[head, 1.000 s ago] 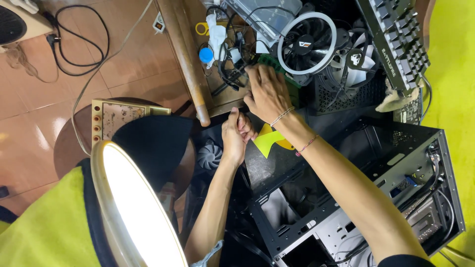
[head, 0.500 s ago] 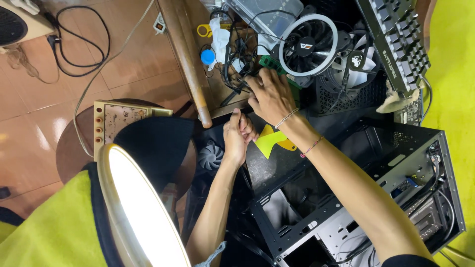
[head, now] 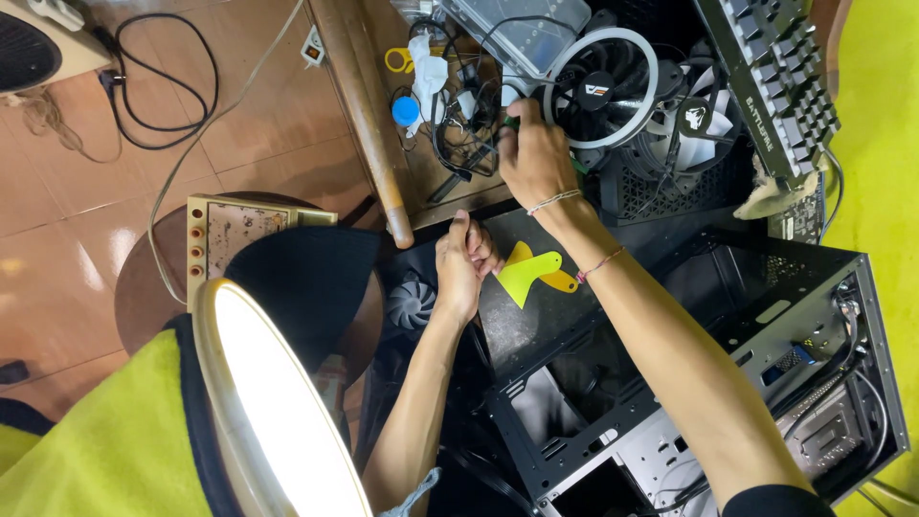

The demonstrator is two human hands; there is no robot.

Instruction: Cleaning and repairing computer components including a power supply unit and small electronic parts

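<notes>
cluttered bench w/ open black pc case (head: 766,383): right hand (head: 536,163) fingers curled into cable tangle (head: 459,124) beside white-ringed fan (head: 603,91), left hand (head: 464,258) closed near yellow pry tool (head: 526,273), grip contents unclear; tugging could snag wires.

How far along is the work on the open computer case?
Done: the black case lies open with its side panel off, bays bare. In hand: the right hand reaches into the cables beside the white-ringed fan; the left hand pinches something too small to tell. Left: fans sit outside the case.
</notes>
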